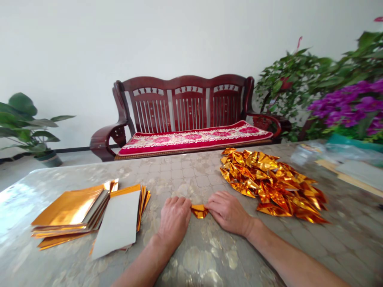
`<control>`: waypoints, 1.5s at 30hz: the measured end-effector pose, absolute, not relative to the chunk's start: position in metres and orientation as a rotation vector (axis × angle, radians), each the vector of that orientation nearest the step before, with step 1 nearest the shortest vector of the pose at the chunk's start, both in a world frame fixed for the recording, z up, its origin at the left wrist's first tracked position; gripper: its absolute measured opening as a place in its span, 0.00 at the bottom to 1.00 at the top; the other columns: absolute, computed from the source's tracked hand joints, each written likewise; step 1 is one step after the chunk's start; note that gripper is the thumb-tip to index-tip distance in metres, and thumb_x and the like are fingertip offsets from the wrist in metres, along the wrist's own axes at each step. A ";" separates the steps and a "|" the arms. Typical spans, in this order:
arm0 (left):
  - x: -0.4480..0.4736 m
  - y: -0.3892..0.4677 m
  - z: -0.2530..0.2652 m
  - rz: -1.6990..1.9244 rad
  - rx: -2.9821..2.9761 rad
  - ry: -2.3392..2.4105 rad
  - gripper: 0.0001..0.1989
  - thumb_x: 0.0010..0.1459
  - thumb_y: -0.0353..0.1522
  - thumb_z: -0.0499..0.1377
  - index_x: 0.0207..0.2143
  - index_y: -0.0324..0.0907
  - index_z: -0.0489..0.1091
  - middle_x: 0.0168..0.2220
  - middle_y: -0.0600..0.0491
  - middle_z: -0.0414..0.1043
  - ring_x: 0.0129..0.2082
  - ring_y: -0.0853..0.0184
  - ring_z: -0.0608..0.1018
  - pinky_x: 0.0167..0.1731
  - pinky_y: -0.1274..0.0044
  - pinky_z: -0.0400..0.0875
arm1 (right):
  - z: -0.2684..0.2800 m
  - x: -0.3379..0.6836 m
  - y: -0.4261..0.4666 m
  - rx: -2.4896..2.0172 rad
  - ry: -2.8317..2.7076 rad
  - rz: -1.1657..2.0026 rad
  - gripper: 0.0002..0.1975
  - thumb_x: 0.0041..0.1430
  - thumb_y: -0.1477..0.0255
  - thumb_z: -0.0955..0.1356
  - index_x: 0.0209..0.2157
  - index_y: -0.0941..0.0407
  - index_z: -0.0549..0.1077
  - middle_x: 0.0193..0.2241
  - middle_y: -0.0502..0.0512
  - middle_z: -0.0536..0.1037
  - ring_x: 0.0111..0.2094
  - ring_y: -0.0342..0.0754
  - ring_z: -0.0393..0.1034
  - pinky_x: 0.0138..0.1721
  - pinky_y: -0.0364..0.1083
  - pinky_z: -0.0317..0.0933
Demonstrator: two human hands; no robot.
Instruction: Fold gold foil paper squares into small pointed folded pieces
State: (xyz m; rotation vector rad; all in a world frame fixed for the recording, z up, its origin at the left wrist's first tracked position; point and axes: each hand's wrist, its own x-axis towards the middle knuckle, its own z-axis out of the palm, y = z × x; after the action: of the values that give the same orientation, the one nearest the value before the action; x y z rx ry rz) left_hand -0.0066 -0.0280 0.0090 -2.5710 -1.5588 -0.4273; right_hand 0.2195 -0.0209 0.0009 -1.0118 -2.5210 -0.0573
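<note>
A small folded piece of gold foil paper [199,211] lies between my two hands over the middle of the table. My left hand [175,217] is closed on its left end. The right end is pinched by my right hand [229,211], fingers together. My fingers cover both ends of the piece. To the left are a stack of gold foil sheets [67,207] and a second stack with a grey-white back [119,219] facing up. On the right sits a heap of folded gold foil pieces [269,183], pointed at their ends.
The table [167,175] has a glossy patterned cover. Plastic bags [311,153] and flat boards [356,173] lie at its right side. Behind stands a dark wooden bench [188,99] with a red floral cushion [194,137]. Potted plants [32,123] and purple flowers [350,103] flank it.
</note>
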 end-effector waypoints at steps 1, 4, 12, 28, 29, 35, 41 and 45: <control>-0.007 -0.028 0.009 -0.433 -2.569 -1.560 0.09 0.65 0.30 0.53 0.31 0.44 0.70 0.32 0.53 0.73 0.36 0.62 0.73 0.36 0.71 0.60 | 0.001 0.220 -0.021 -1.009 -2.518 -0.049 0.10 0.67 0.74 0.63 0.42 0.54 0.76 0.34 0.54 0.75 0.37 0.48 0.66 0.40 0.49 0.56; -0.007 -0.029 0.008 -0.449 -2.566 -1.569 0.10 0.66 0.31 0.53 0.31 0.44 0.70 0.33 0.53 0.73 0.37 0.61 0.73 0.36 0.71 0.61 | 0.000 0.220 -0.020 -1.012 -2.512 -0.030 0.10 0.67 0.74 0.63 0.41 0.54 0.76 0.34 0.54 0.75 0.37 0.48 0.66 0.40 0.48 0.57; -0.008 -0.027 0.003 -0.433 -2.592 -1.591 0.10 0.66 0.30 0.52 0.33 0.44 0.70 0.34 0.52 0.72 0.37 0.62 0.72 0.37 0.72 0.64 | -0.002 0.219 -0.018 -1.012 -2.502 -0.041 0.10 0.68 0.73 0.62 0.41 0.54 0.76 0.34 0.54 0.75 0.37 0.48 0.66 0.41 0.48 0.59; -0.007 -0.026 0.003 -0.440 -2.565 -1.585 0.10 0.67 0.33 0.51 0.34 0.45 0.69 0.34 0.53 0.72 0.37 0.62 0.73 0.37 0.71 0.61 | -0.005 0.221 -0.016 -1.072 -2.462 0.007 0.11 0.69 0.73 0.62 0.40 0.55 0.76 0.34 0.55 0.75 0.39 0.48 0.67 0.41 0.48 0.61; -0.007 -0.026 0.002 -0.447 -2.563 -1.585 0.10 0.68 0.33 0.51 0.34 0.45 0.69 0.34 0.53 0.72 0.37 0.62 0.73 0.37 0.71 0.61 | -0.005 0.221 -0.016 -1.082 -2.460 0.005 0.11 0.69 0.73 0.62 0.40 0.55 0.76 0.34 0.55 0.75 0.39 0.49 0.67 0.41 0.48 0.61; -0.007 -0.023 0.000 -0.464 -2.569 -1.585 0.07 0.66 0.33 0.54 0.33 0.44 0.69 0.34 0.53 0.72 0.36 0.62 0.73 0.36 0.71 0.62 | -0.003 0.220 -0.014 -1.141 -2.445 -0.009 0.08 0.67 0.71 0.65 0.40 0.54 0.76 0.34 0.54 0.74 0.39 0.49 0.66 0.41 0.48 0.61; -0.005 -0.018 -0.003 -0.525 -2.555 -1.656 0.06 0.64 0.32 0.55 0.32 0.43 0.69 0.33 0.53 0.73 0.36 0.62 0.73 0.36 0.72 0.62 | -0.003 0.219 -0.012 -1.180 -2.444 -0.001 0.07 0.66 0.71 0.66 0.38 0.54 0.76 0.33 0.53 0.74 0.38 0.49 0.67 0.40 0.48 0.60; -0.005 -0.015 -0.003 -0.583 -2.574 -1.714 0.06 0.63 0.31 0.55 0.32 0.43 0.68 0.33 0.54 0.73 0.36 0.63 0.74 0.36 0.73 0.64 | -0.005 0.218 -0.011 -1.222 -2.391 0.057 0.03 0.64 0.72 0.68 0.36 0.53 0.76 0.33 0.52 0.74 0.38 0.49 0.67 0.40 0.47 0.60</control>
State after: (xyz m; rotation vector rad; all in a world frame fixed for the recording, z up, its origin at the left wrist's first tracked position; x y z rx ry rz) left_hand -0.0055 -0.0153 -0.0031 -2.5740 -1.7139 -0.5830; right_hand 0.2179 -0.0109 -0.0052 -1.2225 -2.3911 0.0570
